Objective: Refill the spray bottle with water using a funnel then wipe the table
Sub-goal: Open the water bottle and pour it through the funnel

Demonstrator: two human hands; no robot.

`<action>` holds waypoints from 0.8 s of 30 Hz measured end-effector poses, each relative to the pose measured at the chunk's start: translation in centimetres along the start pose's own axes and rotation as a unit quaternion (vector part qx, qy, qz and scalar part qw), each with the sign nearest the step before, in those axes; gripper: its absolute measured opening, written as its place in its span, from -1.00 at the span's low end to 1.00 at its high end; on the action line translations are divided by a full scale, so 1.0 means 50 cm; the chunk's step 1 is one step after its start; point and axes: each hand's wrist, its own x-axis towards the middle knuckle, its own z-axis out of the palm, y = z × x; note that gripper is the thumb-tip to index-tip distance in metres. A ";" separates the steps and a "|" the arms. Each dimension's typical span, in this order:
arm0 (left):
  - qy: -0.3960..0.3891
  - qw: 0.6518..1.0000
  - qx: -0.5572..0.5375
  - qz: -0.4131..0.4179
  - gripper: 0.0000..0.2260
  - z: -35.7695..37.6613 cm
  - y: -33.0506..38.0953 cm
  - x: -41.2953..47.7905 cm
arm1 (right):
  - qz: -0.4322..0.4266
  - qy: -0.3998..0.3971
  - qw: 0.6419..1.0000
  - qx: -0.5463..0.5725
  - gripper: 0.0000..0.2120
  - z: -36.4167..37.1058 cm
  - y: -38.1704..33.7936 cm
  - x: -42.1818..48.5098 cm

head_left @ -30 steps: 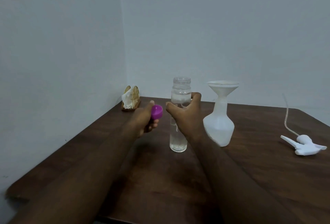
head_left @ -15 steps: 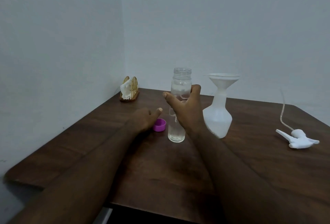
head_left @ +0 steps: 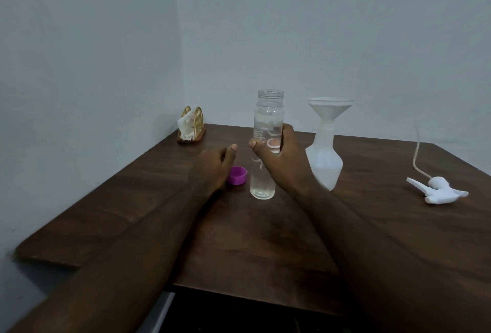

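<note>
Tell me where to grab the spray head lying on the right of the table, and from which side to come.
Grip the spray head around its rounded middle body, coming down from above with the right hand once it lets go of the water bottle. It lies on its side, so the trigger and nozzle stick out as thin ends, and the dip tube trails toward the wall.

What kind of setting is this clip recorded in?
Probably a plain home or dining corner: a dark wooden table pushed against bare pale walls, with a gold wire napkin holder holding white tissues at the back.
</note>
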 end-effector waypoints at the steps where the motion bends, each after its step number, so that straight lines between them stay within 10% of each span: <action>1: 0.006 1.000 0.006 0.017 -0.51 0.001 0.004 -0.003 | 0.000 0.001 1.000 -0.003 -0.53 -0.004 -0.002 0.000; 11: 0.107 0.988 -0.028 0.108 -0.66 0.018 0.095 0.006 | 0.018 0.032 0.997 -0.061 -0.60 -0.113 -0.007 -0.017; 24: -0.008 0.910 -0.379 -0.166 -0.50 0.078 0.312 0.122 | -0.001 0.056 0.982 -0.180 -0.43 -0.368 -0.030 0.022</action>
